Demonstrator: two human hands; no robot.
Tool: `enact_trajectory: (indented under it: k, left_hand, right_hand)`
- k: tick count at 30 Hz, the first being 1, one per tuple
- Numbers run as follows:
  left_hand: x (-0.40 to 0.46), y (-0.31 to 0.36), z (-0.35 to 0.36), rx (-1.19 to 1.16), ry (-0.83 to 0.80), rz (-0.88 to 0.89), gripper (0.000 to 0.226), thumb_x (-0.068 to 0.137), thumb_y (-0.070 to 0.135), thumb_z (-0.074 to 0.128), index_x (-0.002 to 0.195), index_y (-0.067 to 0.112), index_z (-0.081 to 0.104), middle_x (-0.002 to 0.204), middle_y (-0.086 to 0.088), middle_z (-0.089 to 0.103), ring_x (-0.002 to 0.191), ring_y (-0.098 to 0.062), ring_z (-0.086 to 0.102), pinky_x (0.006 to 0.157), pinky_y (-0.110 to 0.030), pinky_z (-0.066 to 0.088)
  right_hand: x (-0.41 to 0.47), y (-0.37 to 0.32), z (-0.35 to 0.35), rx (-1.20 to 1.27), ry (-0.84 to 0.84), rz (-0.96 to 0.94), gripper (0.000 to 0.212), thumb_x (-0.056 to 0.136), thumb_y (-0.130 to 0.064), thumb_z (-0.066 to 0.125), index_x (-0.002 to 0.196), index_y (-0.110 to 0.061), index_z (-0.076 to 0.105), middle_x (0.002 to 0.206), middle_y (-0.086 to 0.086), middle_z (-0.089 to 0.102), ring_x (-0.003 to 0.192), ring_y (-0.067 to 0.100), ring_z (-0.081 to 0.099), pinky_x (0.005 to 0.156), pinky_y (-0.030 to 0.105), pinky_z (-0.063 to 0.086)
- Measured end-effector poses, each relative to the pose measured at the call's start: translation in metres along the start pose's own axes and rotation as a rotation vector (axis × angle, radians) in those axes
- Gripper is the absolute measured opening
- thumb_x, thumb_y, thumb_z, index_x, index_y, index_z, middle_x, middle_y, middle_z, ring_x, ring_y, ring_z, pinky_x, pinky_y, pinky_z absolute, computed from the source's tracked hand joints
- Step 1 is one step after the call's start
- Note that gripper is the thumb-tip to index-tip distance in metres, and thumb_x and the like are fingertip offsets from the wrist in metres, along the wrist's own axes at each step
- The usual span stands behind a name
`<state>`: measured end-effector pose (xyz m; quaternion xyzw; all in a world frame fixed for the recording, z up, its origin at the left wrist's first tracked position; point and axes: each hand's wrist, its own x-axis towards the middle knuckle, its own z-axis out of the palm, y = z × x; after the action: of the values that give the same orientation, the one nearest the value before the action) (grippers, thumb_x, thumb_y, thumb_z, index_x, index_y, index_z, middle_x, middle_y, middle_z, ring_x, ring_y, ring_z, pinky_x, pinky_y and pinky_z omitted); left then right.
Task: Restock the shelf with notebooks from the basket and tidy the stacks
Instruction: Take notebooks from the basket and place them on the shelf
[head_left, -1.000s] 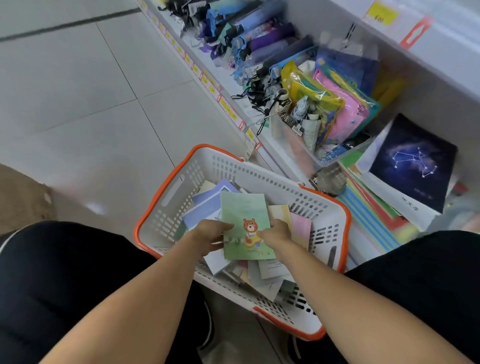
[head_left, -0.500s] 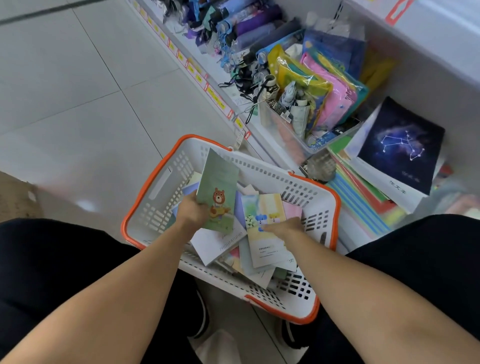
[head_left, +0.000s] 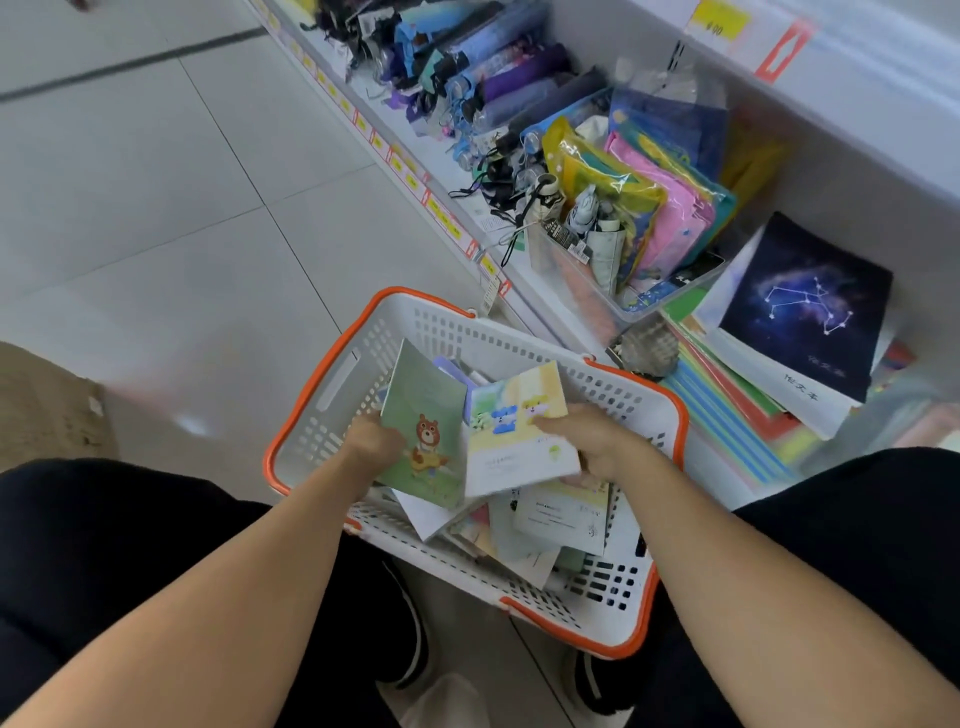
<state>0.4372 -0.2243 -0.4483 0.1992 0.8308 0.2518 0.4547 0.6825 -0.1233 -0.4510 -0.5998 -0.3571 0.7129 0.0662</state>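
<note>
Early stage: left hand (head_left: 375, 447) fingers grasp green bear-cover notebook (head_left: 426, 431), right hand (head_left: 597, 447) fingers grasp pastel animal-cover notebook (head_left: 519, 431), most loose notebooks below them in white-and-orange plastic basket (head_left: 332, 384), unshelved.

Both hands, left (head_left: 375, 444) and right (head_left: 597, 441), curled, gripping.
</note>
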Motion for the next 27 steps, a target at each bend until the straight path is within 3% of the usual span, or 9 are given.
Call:
enact_trajectory:
  k: [2, 4, 7, 10, 12, 14, 17, 21, 27]
  left_hand:
    - [-0.011, 0.003, -0.003, -0.062, -0.032, -0.031, 0.027, 0.085, -0.005, 0.051, 0.108, 0.002, 0.062, 0.097, -0.017, 0.068, 0.079, -0.030, 0.068, 0.063, -0.038, 0.059]
    - [-0.016, 0.007, -0.004, -0.168, -0.078, -0.063, 0.026, 0.088, -0.003, 0.051, 0.111, 0.004, 0.060, 0.093, -0.016, 0.068, 0.071, -0.030, 0.067, 0.049, -0.032, 0.054]
    - [-0.025, 0.022, -0.005, -0.372, -0.102, -0.032, 0.023, 0.095, 0.020, 0.055, 0.115, 0.011, 0.061, 0.094, -0.011, 0.069, 0.077, -0.029, 0.068, 0.063, -0.037, 0.057]
    - [-0.039, 0.042, -0.009, -0.537, -0.205, 0.077, 0.035, 0.090, 0.051, 0.058, 0.107, 0.022, 0.067, 0.099, -0.007, 0.074, 0.088, -0.028, 0.071, 0.075, -0.042, 0.059]
    - [-0.048, 0.055, -0.013, -0.511, -0.265, 0.210, 0.022, 0.089, 0.032, 0.067, 0.108, 0.021, 0.068, 0.104, -0.009, 0.074, 0.091, -0.028, 0.072, 0.080, -0.046, 0.059]
    - [-0.054, 0.069, -0.017, -0.512, -0.326, 0.286, 0.027, 0.090, 0.013, 0.065, 0.117, 0.017, 0.064, 0.111, -0.010, 0.072, 0.100, -0.031, 0.070, 0.086, -0.051, 0.056]
    - [-0.065, 0.101, -0.024, -0.602, -0.400, 0.355, 0.023, 0.095, 0.008, 0.056, 0.115, 0.018, 0.063, 0.112, -0.010, 0.072, 0.099, -0.030, 0.070, 0.087, -0.048, 0.055]
    - [-0.080, 0.160, -0.043, -0.634, -0.385, 0.437, 0.020, 0.099, 0.014, 0.049, 0.114, 0.018, 0.062, 0.108, -0.011, 0.073, 0.089, -0.028, 0.072, 0.076, -0.045, 0.059]
    - [-0.110, 0.280, -0.058, -0.571, -0.393, 0.665, 0.025, 0.094, 0.023, 0.061, 0.119, 0.018, 0.059, 0.102, -0.003, 0.075, 0.085, -0.022, 0.073, 0.065, -0.036, 0.059]
  right_hand:
    - [-0.015, -0.019, -0.004, 0.097, -0.091, -0.059, 0.025, 0.097, -0.013, 0.059, 0.121, -0.005, 0.064, 0.109, 0.015, 0.073, 0.088, 0.027, 0.070, 0.046, 0.028, 0.056]
    - [-0.020, -0.029, -0.004, 0.175, -0.182, -0.125, 0.030, 0.096, -0.015, 0.059, 0.125, -0.006, 0.063, 0.120, 0.015, 0.069, 0.107, 0.029, 0.068, 0.077, 0.038, 0.061]
    - [-0.017, -0.026, 0.009, 0.172, -0.200, -0.192, 0.029, 0.095, -0.016, 0.062, 0.123, -0.009, 0.066, 0.117, 0.011, 0.071, 0.110, 0.028, 0.067, 0.094, 0.043, 0.054]
    - [-0.019, -0.020, 0.031, -0.107, -0.099, -0.324, 0.026, 0.094, -0.026, 0.066, 0.118, -0.019, 0.070, 0.110, -0.003, 0.075, 0.104, 0.017, 0.070, 0.099, 0.045, 0.051]
    - [-0.026, -0.023, 0.044, -0.222, -0.073, -0.399, 0.033, 0.093, -0.038, 0.064, 0.122, -0.022, 0.066, 0.112, -0.007, 0.074, 0.105, 0.012, 0.069, 0.097, 0.042, 0.053]
    - [-0.041, -0.037, 0.050, -0.191, 0.002, -0.451, 0.051, 0.089, -0.048, 0.063, 0.131, -0.020, 0.052, 0.116, -0.006, 0.070, 0.105, 0.011, 0.066, 0.092, 0.041, 0.055]
    - [-0.071, -0.062, 0.041, 0.042, -0.062, -0.497, 0.038, 0.099, -0.026, 0.057, 0.134, -0.024, 0.042, 0.123, -0.005, 0.067, 0.109, 0.013, 0.066, 0.089, 0.042, 0.055]
    - [-0.140, -0.111, 0.017, 0.170, -0.342, -0.546, 0.042, 0.102, -0.007, 0.045, 0.133, -0.036, 0.050, 0.126, 0.002, 0.068, 0.098, 0.033, 0.070, 0.054, 0.041, 0.060]
    - [-0.184, -0.202, 0.005, 0.213, 0.017, -0.814, 0.027, 0.104, -0.011, 0.044, 0.126, -0.016, 0.058, 0.110, 0.012, 0.073, 0.071, 0.030, 0.072, 0.046, 0.027, 0.054]
